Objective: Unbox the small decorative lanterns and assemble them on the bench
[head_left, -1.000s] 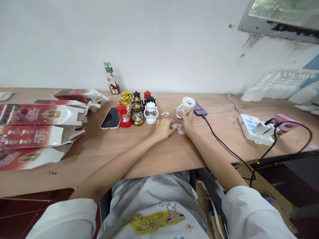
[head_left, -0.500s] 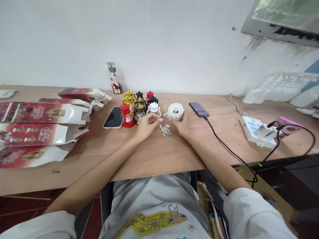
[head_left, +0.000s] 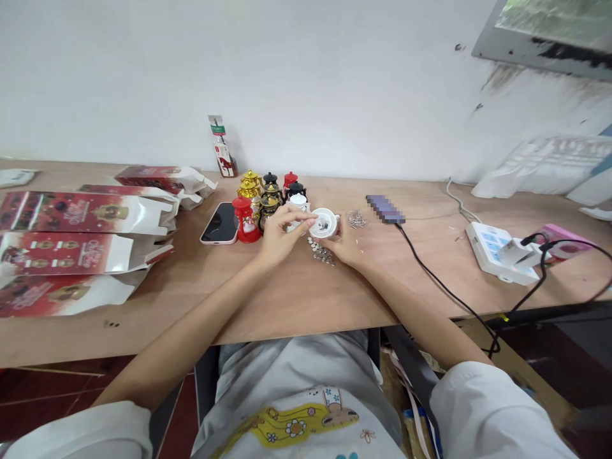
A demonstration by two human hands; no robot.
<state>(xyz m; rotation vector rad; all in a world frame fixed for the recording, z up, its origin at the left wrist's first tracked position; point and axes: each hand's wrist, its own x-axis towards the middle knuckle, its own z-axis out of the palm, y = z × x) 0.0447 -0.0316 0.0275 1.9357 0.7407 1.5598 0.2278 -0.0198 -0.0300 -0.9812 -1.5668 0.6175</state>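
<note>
A small white lantern [head_left: 323,223] is tilted in my right hand [head_left: 345,246], with its round open bottom facing me. Small dark and metallic parts show inside the recess. My left hand [head_left: 281,237] is pinched at the recess's left edge; whatever its fingertips hold is too small to make out. Beneath the lantern lie several button cells [head_left: 322,253] in a loose pile. Just behind my left hand stand several small lanterns, among them a red one [head_left: 248,223], a gold one [head_left: 248,189], a black one [head_left: 296,189] and another white one [head_left: 299,201].
Left of the lanterns lies a phone [head_left: 219,224]; red printed cartons [head_left: 62,252] cover the table's left side. Small metal pieces [head_left: 357,219] lie right of my hands, near a second phone [head_left: 385,209] on a black cable [head_left: 430,276]. A power strip [head_left: 497,252] sits farther right.
My right hand has brought the white lantern left and closer, tilting its bottom toward me. My left fingers have moved up to its recess. The metal pieces behind it now show.
</note>
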